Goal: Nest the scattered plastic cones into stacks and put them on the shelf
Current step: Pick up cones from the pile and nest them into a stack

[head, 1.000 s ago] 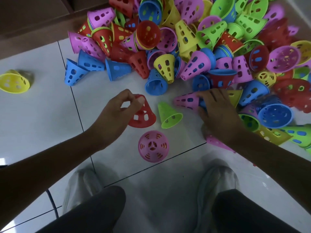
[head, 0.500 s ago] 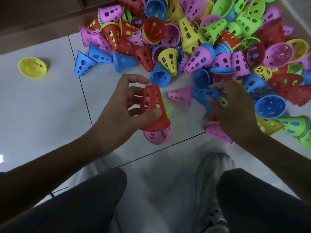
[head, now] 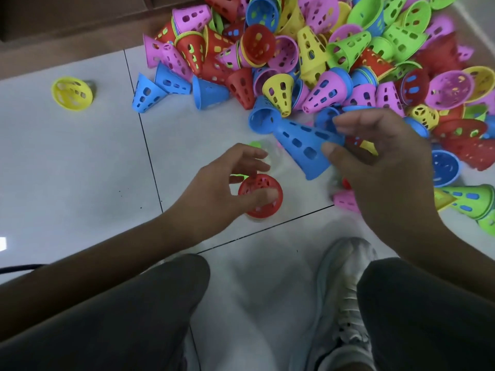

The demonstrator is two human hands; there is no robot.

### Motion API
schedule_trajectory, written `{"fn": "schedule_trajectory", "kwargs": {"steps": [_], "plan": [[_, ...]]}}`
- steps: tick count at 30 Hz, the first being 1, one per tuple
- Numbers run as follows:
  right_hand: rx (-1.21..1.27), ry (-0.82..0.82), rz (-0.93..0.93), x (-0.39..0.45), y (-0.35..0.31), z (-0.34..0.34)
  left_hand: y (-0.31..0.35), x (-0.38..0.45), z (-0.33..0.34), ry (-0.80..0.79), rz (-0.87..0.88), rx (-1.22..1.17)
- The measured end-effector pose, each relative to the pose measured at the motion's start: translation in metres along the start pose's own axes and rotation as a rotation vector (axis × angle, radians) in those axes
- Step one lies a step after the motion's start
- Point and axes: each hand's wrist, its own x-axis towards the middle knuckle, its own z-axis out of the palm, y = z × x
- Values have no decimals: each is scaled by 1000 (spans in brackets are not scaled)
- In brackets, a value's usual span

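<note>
A big heap of perforated plastic cones [head: 334, 57] in pink, red, blue, yellow and green covers the white tile floor at the upper right. A red cone [head: 258, 190] stands narrow end up on the floor in front of me. My left hand [head: 225, 191] holds it, thumb on its near side and fingers curled round the far side. A blurred green cone [head: 255, 144] shows just past those fingers. My right hand [head: 375, 162] pinches a blue cone [head: 302, 145] between thumb and fingers, lifted and tilted, narrow end pointing up-left.
A lone yellow cone [head: 71, 93] lies far left on the floor. A dark wooden base [head: 80, 20] runs along the top left. My knees and a white shoe [head: 345, 290] fill the bottom. A pink cone [head: 345, 202] lies under my right wrist.
My left hand has set the red cone down over the pink cone on the floor. My right hand has lifted a blue cone out of the heap toward the middle.
</note>
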Motion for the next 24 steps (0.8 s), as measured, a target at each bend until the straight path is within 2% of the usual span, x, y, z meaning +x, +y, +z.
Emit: {"fn": "schedule_trajectory", "kwargs": {"steps": [4,10,14,19,24], "plan": [[151,-75,-10,-2,-20,8,8,1,-8,34,-5,-61],[338,-187,124,-8,-18,23,18,-3,-9,98,134,-108],[297,-280,146,-19,0,31,9,-6,-6,107,177,-19],[122,-348,161,-28,24,33,-18,-9,-1,37,160,170],[-58,-327,147,-16,46,24,-32,-10,-9,-3,144,142]]}}
